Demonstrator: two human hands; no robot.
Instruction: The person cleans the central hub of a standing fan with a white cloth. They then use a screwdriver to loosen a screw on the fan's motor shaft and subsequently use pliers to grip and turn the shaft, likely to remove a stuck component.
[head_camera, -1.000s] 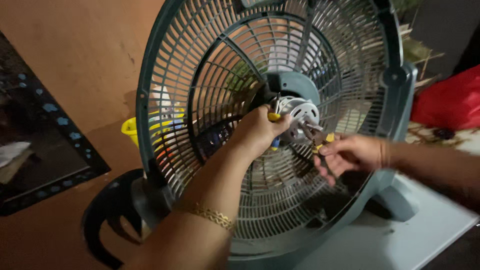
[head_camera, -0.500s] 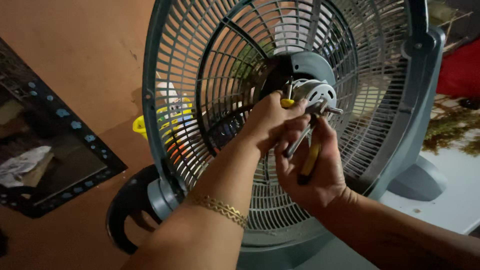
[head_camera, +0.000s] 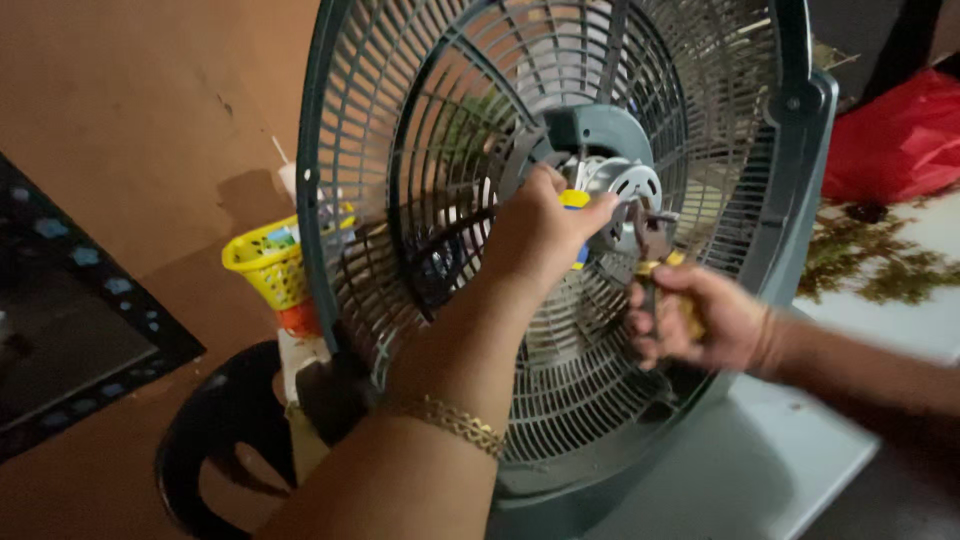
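Bare arms; the left wrist (head_camera: 455, 425) wears a gold chain bracelet (head_camera: 462, 422)

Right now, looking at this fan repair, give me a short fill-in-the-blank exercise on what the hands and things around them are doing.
1. The left hand wears a gold ____ on its wrist.
2. The right hand grips pliers with ____ handles.
3. Both hands work at the motor in the middle of the fan's ____.
4. Behind the fan, at the left, sits a small ____ basket.

Missing words: bracelet; yellow; grille; yellow
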